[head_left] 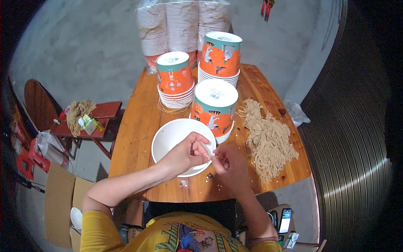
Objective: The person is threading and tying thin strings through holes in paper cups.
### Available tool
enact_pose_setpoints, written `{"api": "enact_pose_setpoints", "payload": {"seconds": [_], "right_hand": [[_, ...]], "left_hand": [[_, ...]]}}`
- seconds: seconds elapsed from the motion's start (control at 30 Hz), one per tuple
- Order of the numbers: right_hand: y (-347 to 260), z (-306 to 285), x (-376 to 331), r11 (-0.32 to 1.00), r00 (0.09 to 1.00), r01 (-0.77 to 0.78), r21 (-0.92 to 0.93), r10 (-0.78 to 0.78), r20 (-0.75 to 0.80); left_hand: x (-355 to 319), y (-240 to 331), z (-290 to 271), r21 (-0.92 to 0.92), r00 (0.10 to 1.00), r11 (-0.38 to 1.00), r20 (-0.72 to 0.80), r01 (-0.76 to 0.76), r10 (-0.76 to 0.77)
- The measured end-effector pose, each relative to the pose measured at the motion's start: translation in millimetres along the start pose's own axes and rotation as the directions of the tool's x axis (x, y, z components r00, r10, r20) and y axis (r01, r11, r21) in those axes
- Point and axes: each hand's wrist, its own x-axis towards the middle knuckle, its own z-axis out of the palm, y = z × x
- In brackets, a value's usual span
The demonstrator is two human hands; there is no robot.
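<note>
Over the near right rim of a white bowl-shaped paper tub (166, 140), my two hands meet with fingertips almost touching. My left hand (184, 156) pinches the end of a thin tan string (216, 156) between thumb and forefinger, its other fingers curled loosely. Slightly blurred, my right hand (231, 168) is also closed on the string, just right of the rim. Close behind the hands stands a stack of upside-down orange and green paper tubs (213, 115). A loose heap of tan strings (270, 143) lies to the right on the table.
Two more stacks of tubs, left (174, 77) and right (220, 56), stand on the wooden table (134, 155). Bagged tub stacks (181, 29) rise at the back. A red bench (105, 110) is at left, a cardboard box (58, 206) below it, a phone (285, 221) at lower right.
</note>
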Motion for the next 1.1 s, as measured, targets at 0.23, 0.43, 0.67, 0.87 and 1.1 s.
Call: {"api": "enact_pose_setpoints", "payload": {"seconds": [0.23, 0.43, 0.67, 0.87, 1.1], "right_hand": [[8, -7, -1, 0.8, 0.884, 0.437, -0.412, -0.467, 0.031], [11, -6, 2, 0.813, 0.916, 0.392, -0.431, -0.389, 0.099], [7, -20, 27, 0.954, 0.851, -0.289, 0.083, 0.216, 0.479], [5, -24, 26, 0.799, 0.838, -0.439, 0.411, 0.2, 0.507], [4, -11, 9, 0.981, 0.982, -0.031, 0.19, -0.006, 0.188]], "left_hand": [[-1, 4, 0, 0.067, 1.0, 0.997, 0.011, 0.025, -0.026], [-3, 3, 3, 0.074, 1.0, 0.997, 0.002, -0.03, 0.03], [-7, 0, 3, 0.286, 0.988, 0.947, 0.004, -0.147, 0.152], [-7, -1, 0, 0.238, 0.991, 0.962, -0.001, -0.131, 0.135], [-6, -2, -1, 0.189, 0.992, 0.974, 0.008, -0.126, 0.127]]}}
